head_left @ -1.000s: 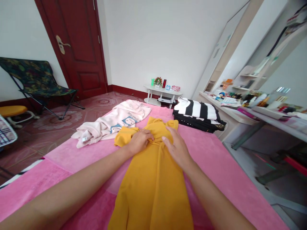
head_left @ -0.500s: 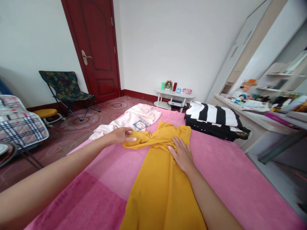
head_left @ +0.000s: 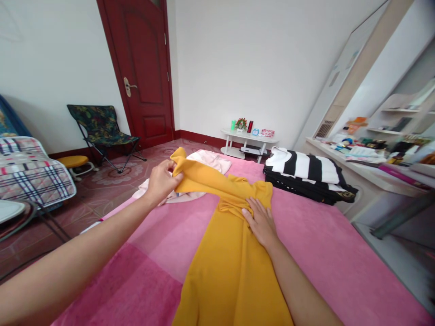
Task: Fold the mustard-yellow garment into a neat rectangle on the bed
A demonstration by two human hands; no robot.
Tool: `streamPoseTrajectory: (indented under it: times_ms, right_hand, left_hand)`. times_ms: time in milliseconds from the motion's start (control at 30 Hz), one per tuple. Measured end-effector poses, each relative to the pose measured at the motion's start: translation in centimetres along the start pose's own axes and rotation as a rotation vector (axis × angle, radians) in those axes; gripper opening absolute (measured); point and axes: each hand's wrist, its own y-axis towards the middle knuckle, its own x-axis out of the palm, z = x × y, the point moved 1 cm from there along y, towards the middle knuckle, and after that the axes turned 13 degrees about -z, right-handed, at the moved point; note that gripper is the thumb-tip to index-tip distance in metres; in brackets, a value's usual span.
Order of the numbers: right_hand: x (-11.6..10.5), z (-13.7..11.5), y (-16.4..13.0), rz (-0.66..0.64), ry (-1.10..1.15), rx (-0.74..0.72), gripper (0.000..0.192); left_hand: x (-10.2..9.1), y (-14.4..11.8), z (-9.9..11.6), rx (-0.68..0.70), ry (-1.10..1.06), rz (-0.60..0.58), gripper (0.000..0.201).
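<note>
A mustard-yellow garment (head_left: 231, 262) lies lengthwise on the pink bedspread (head_left: 316, 244). My left hand (head_left: 162, 181) pinches the end of its sleeve and holds it lifted off the bed, out to the left. My right hand (head_left: 261, 222) rests flat on the garment's upper body, fingers spread, pressing it down. Behind the raised sleeve a pale pink sweatshirt (head_left: 207, 160) lies crumpled on the bed.
A folded pile topped by a black-and-white striped top (head_left: 302, 165) sits at the bed's far right. Beyond are a small white table (head_left: 249, 138), a red door (head_left: 142, 72), a folding chair (head_left: 102, 129), a yellow stool (head_left: 73, 161), and a cluttered desk (head_left: 374, 158) on the right.
My left hand moved off the garment's middle to the sleeve end, gripped it and raised it up to the left. My right hand stayed pressed on the garment. The view turned left.
</note>
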Motion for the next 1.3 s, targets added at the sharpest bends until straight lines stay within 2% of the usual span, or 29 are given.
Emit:
streamPoseTrajectory:
  times_ms: [67, 167, 267, 333, 400, 500, 567, 600, 633, 700, 733, 767, 833, 933, 1033, 1133, 1233, 1300]
  right_hand:
    - [0.0, 0.0, 0.0, -0.001, -0.005, -0.004, 0.058]
    - [0.0, -0.3, -0.2, 0.017, -0.039, -0.025, 0.061]
    - [-0.4, -1.1, -0.9, 0.037, -0.097, -0.119, 0.061]
    - [-0.7, -2.0, -1.4, 0.017, -0.125, -0.244, 0.055]
    - [-0.9, -2.7, -1.8, -0.013, -0.104, -0.357, 0.049]
    - [-1.0, -2.8, -1.9, -0.010, 0.061, -0.427, 0.042]
    - [-0.9, -2.2, -1.6, 0.053, 0.294, -0.408, 0.039]
    - [-0.9, -1.8, -1.4, 0.101, 0.455, -0.378, 0.040]
    - [-0.8, -1.2, -1.1, 0.157, 0.641, -0.338, 0.043]
    - [-0.8, -0.1, -0.8, 0.268, 1.032, -0.257, 0.051]
    - [-0.9, 0.4, -0.7, 0.306, 1.210, -0.220, 0.055]
    - [-1.0, 0.8, -0.6, 0.326, 1.361, -0.178, 0.059]
    - [-1.3, 1.4, -0.7, 0.336, 1.566, -0.083, 0.064]
    - [-1.6, 1.7, -0.8, 0.349, 1.653, 0.030, 0.062]
    - [-2.0, 2.0, -0.6, 0.313, 1.607, 0.068, 0.056]
    - [-3.3, 2.8, -0.3, 0.140, 1.333, 0.108, 0.051]
    - [-5.5, 3.7, -0.8, -0.018, 0.879, 0.117, 0.048]
    - [-6.9, 4.2, -1.6, -0.132, 0.683, 0.126, 0.045]
  left_hand:
    - [-0.2, -0.2, -1.4, -0.132, 0.042, -0.114, 0.019]
    - [0.3, -0.9, -3.5, -0.383, -0.050, -0.293, 0.020]
    - [0.8, -1.0, -4.8, -0.450, -0.154, -0.268, 0.021]
    - [1.0, -0.1, -4.8, -0.403, -0.149, -0.208, 0.020]
    - [1.1, 1.4, -3.8, -0.348, -0.119, -0.131, 0.018]
    - [1.3, 3.2, 0.7, -0.181, -0.129, 0.008, 0.015]
    - [1.6, 3.1, 5.5, 0.062, -0.183, 0.069, 0.013]
    - [1.9, 2.5, 8.2, 0.223, -0.217, 0.052, 0.013]
    - [2.4, 1.6, 10.7, 0.389, -0.230, 0.003, 0.014]
    - [3.7, -0.7, 14.8, 0.704, -0.169, -0.205, 0.021]
    - [4.5, -1.9, 16.0, 0.780, -0.149, -0.280, 0.028]
    - [5.4, -2.9, 16.6, 0.799, -0.142, -0.326, 0.033]
    - [7.2, -4.1, 16.0, 0.707, -0.167, -0.314, 0.037]
    - [9.8, -4.1, 12.4, 0.455, -0.209, -0.233, 0.029]
    - [11.8, -3.7, 8.9, 0.367, -0.202, -0.343, 0.018]
    - [13.0, -4.4, 7.1, 0.379, -0.201, -0.484, 0.019]
    - [13.7, -5.5, 6.8, 0.363, -0.176, -0.543, 0.030]
    - [13.8, -5.9, 6.9, 0.363, -0.156, -0.559, 0.033]
